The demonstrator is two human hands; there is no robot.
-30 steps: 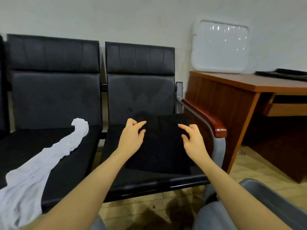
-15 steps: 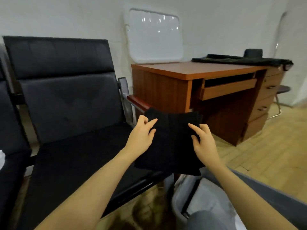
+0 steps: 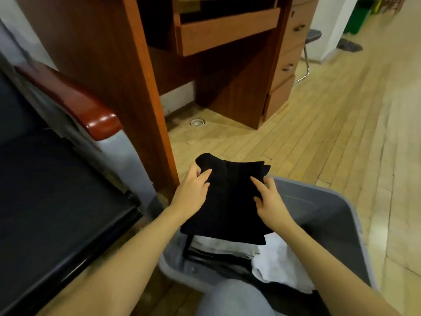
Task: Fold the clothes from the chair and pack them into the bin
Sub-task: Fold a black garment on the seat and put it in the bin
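Now I have the folded black cloth (image 3: 224, 201) over the near-left part of the grey bin (image 3: 337, 215), held flat between both hands: my left hand (image 3: 192, 192) pinches its left edge with thumb on top and fingers curled under, and my right hand (image 3: 271, 199) grips the right edge, forefinger stretched along the top. To do this well, I think I should keep both grips level so the layers at the far corner do not fan open, lower it straight onto the white clothes (image 3: 276, 263) already in the bin, and let go only when it rests flat; the stack looks loose at its far right corner, so a tilt could undo the fold. Half a second ago I held the same cloth higher, in front of the chair (image 3: 57, 201) arm and the counter (image 3: 145, 71); since then it has come down and to the right, over the bin.
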